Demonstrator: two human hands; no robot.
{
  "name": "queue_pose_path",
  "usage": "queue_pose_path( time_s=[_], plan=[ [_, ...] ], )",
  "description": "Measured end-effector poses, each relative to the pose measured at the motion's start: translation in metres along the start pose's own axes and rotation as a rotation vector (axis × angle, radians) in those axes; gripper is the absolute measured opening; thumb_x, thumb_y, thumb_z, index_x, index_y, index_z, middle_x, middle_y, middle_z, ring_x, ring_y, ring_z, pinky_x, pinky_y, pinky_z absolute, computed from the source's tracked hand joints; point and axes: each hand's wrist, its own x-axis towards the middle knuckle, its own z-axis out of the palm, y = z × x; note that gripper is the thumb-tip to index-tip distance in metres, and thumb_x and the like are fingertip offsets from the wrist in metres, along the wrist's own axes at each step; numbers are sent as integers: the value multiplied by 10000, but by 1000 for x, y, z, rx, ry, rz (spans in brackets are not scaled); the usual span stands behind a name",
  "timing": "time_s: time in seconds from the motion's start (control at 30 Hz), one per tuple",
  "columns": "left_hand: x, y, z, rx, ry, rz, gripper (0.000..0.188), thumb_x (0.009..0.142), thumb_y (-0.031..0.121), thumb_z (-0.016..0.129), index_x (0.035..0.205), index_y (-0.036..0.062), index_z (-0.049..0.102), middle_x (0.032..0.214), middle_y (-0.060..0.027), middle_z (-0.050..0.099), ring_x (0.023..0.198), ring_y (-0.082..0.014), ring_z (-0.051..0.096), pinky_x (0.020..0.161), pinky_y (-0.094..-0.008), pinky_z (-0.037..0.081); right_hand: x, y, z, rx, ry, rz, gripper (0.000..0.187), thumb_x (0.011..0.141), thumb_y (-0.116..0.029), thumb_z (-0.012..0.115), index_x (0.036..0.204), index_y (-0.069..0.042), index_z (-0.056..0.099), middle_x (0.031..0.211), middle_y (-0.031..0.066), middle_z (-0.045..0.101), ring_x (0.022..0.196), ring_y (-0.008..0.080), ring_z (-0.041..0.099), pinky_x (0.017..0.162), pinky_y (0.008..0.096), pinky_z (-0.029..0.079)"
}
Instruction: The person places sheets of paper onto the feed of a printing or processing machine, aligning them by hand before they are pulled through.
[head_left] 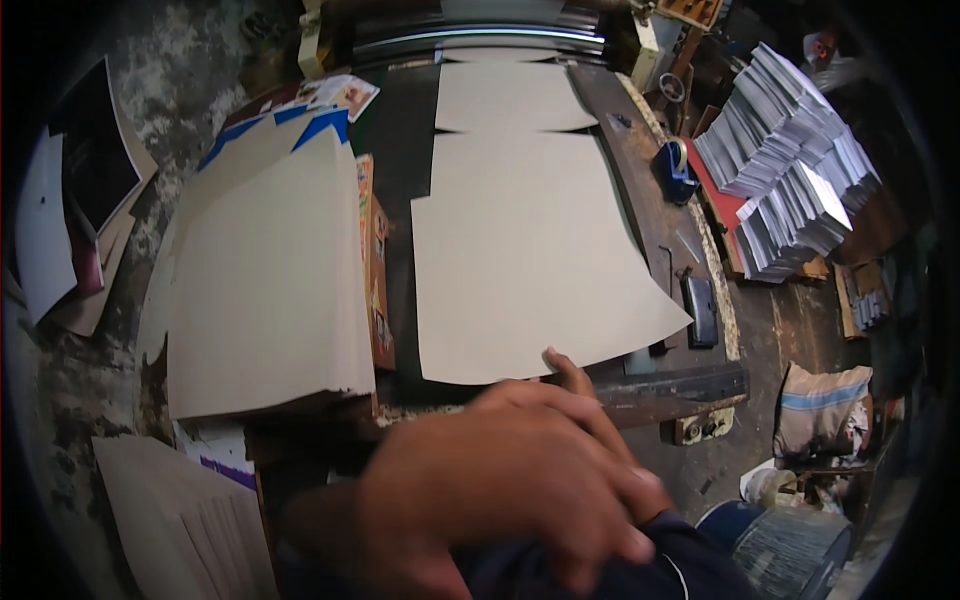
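Note:
A large pale grey-beige board sheet (520,270) lies before me on a dark machine bed, its right near corner curling up. Close to the camera, my left hand (490,490) is a motion-blurred shape over the near edge of the bed; how its fingers are set does not show. Behind it and partly covered by it is my right hand (590,410), with one digit stretched out to the sheet's near edge. Beyond the large sheet, another pale sheet (510,95) leads up to a shiny metal roller (480,41).
A tall stack of similar boards (265,280) stands on the left, with more boards (185,520) below it. On the right side lie a blue tape dispenser (675,172), a black case (700,311) and piled white paper bundles (775,130). A drum (790,550) stands lower right.

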Motion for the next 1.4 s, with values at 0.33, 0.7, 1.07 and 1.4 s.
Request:
queue_pose_path(
  time_s=[0.33,0.7,1.07,1.4],
  plan=[
    [10,17,38,122,-213,-35,214,824,306,733,842,101,675,1049,-85,700,1090,-310,632,1022,-448,391,-67,68,-20,-97,14,80,404,979,-388,507,1086,1,525,794,144,622,653,176,579,633,371,546],
    [18,38,31,582,-366,-220,243,830,249,721,977,56,712,1130,-79,674,1095,-303,614,1038,-438,401,-96,91,-33,1,-66,56,457,996,-431,461,1191,-19,487,962,188,653,740,182,600,717,374,538],
    [-155,-77,-106,1421,743,-882,548,976,273,513,1448,42,357,1509,-169,337,1421,-397,234,1149,-477,197,-24,47,-10,43,-185,14,499,992,-487,436,1180,-25,463,1000,203,645,744,200,609,752,393,534],
    [-187,-65,-43,997,590,-713,807,808,655,600,1347,59,532,1452,-152,454,1432,-345,273,1170,-513,67,41,12,-9,74,-211,-32,519,996,-511,389,1223,-46,436,1021,195,645,712,174,596,722,355,539]
  ],
)
